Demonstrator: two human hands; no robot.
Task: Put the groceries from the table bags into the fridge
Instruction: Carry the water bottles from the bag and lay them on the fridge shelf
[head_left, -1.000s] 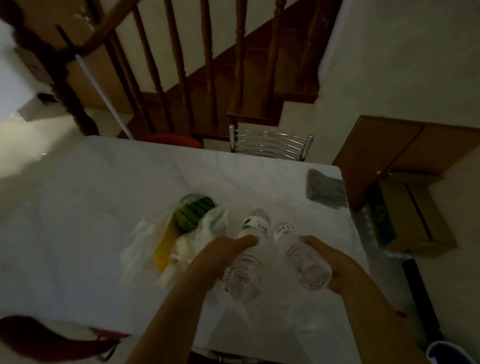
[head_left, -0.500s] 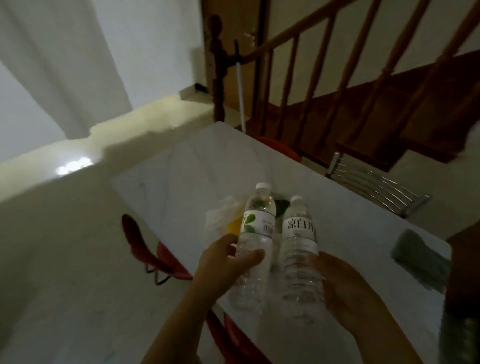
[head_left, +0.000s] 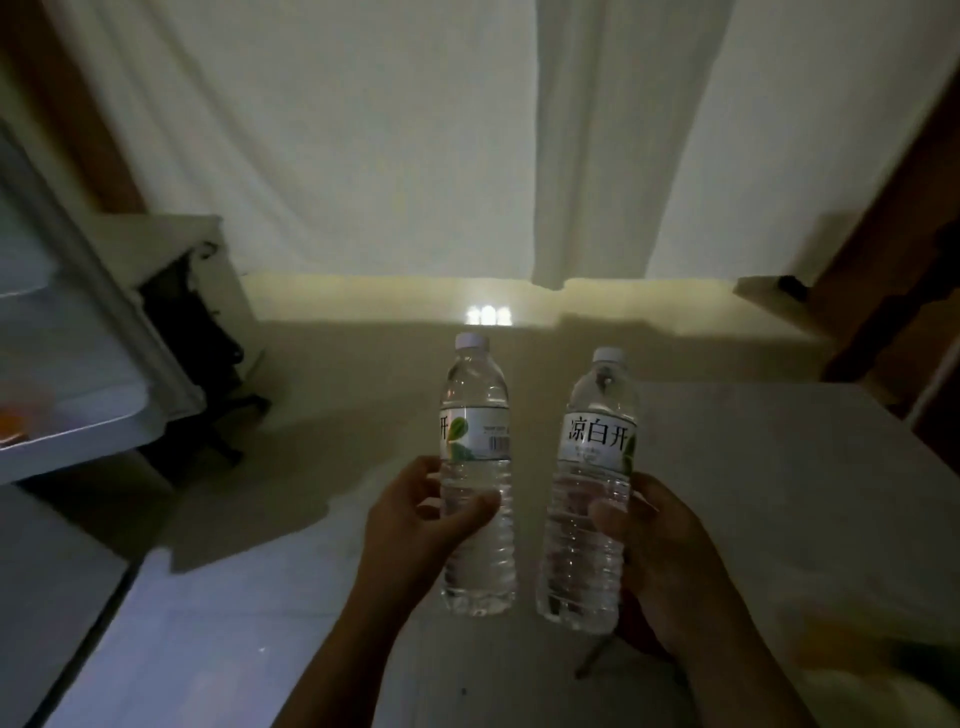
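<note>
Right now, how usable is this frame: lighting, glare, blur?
Head view: dim overall; a bright glare patch on the floor below the curtain; both bottles, left and right, sharp with readable labels; the open fridge door at the left edge blurs and bends from the wide lens.

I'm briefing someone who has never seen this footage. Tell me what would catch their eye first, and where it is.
Two clear water bottles stand out at centre, held upright side by side and apart: the left bottle gripped by the left hand, the right bottle by the right hand. Next, the open fridge door at the far left, with something orange on its shelf. White curtains fill the top.
</note>
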